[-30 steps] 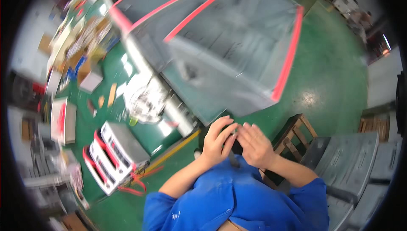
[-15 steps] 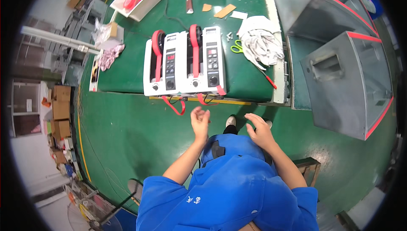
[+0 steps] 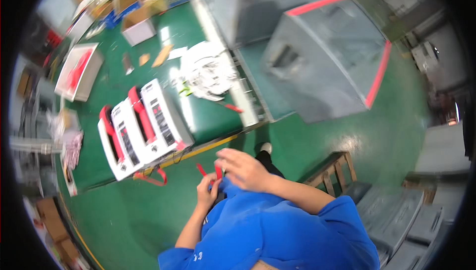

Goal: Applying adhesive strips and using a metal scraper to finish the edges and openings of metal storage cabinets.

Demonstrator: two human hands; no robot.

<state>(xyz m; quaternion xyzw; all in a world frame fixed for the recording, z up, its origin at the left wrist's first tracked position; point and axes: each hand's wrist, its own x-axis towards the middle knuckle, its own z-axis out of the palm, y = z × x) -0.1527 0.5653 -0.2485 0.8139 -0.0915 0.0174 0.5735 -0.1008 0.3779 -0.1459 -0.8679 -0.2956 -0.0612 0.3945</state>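
My left hand (image 3: 207, 188) pinches a strip of red tape (image 3: 201, 170) between thumb and fingertips, just in front of my blue shirt. Close beside it, my right hand (image 3: 244, 172) is open, fingers stretched out to the left over the strip's other end. Motion blur hides whether they touch it. Two white tape dispensers, a left one (image 3: 119, 143) and a right one (image 3: 161, 121), stand side by side at the green table's near edge. Each carries a red roll, and a loop of red tape (image 3: 157, 178) hangs from the left one's front.
White cloths (image 3: 207, 71) lie on the table (image 3: 218, 123) beside green-handled scissors (image 3: 185, 90) and a red tool (image 3: 233, 107). A white bin (image 3: 94, 74) holds red items. Large grey metal housings (image 3: 317, 66) with red-taped edges stand at right; a wooden frame (image 3: 325, 178) is near my right arm.
The view has swung right, so the dispensers now sit further left. My hands were empty and apart; they have come together with a tape strip in the left. The right dispenser's hanging tape is gone.
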